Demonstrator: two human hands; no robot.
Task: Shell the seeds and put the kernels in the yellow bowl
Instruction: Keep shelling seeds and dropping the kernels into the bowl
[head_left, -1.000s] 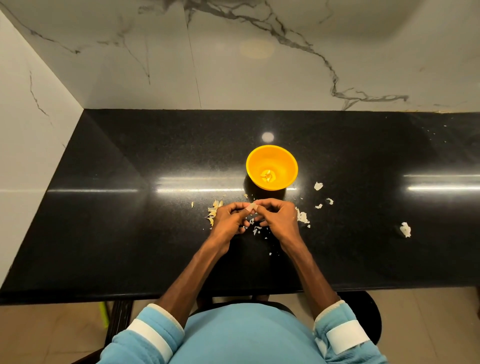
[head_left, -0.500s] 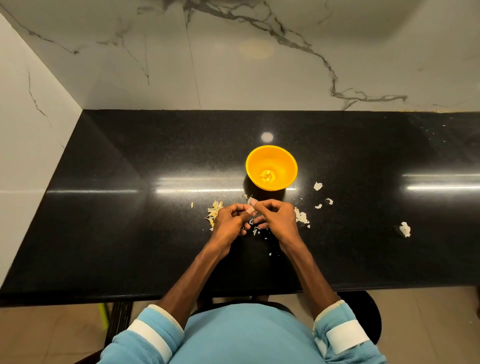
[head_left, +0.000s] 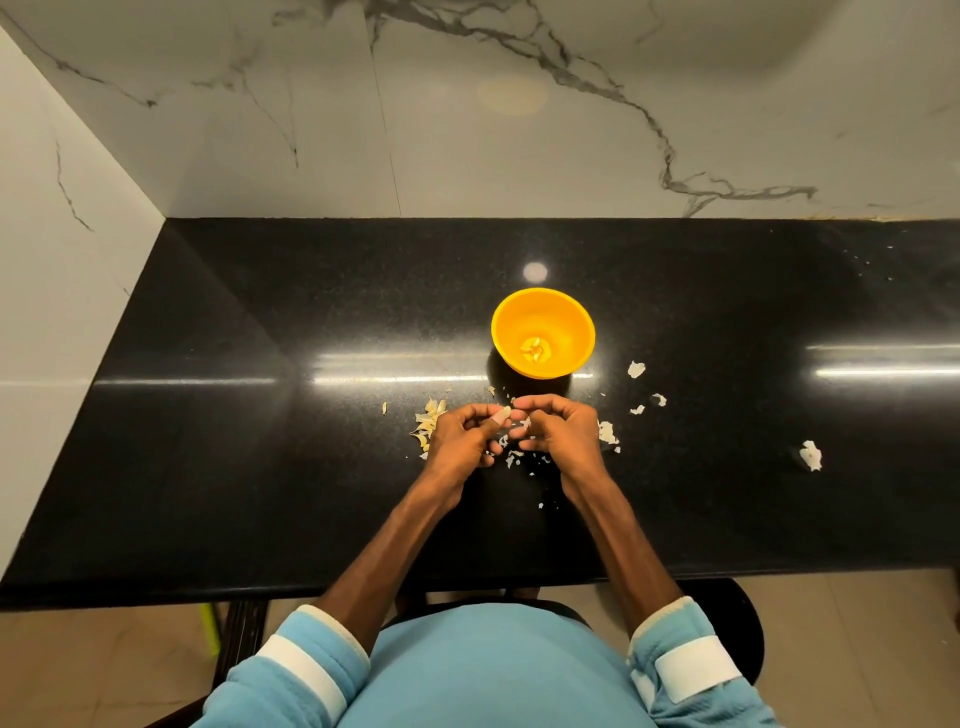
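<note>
Seed (head_left: 502, 414) pinched jointly by left hand (head_left: 460, 441) and right hand (head_left: 566, 431), just short of yellow bowl (head_left: 563, 317).

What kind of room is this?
Probably a home kitchen, though I can't be sure. There's a shiny black stone counter, marble-look wall tiles behind it, and a yellow bowl with bits of seed shell scattered near it.

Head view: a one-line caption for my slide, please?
Left hand and right hand pinch a seed near the yellow bowl; shells litter the counter.
</note>
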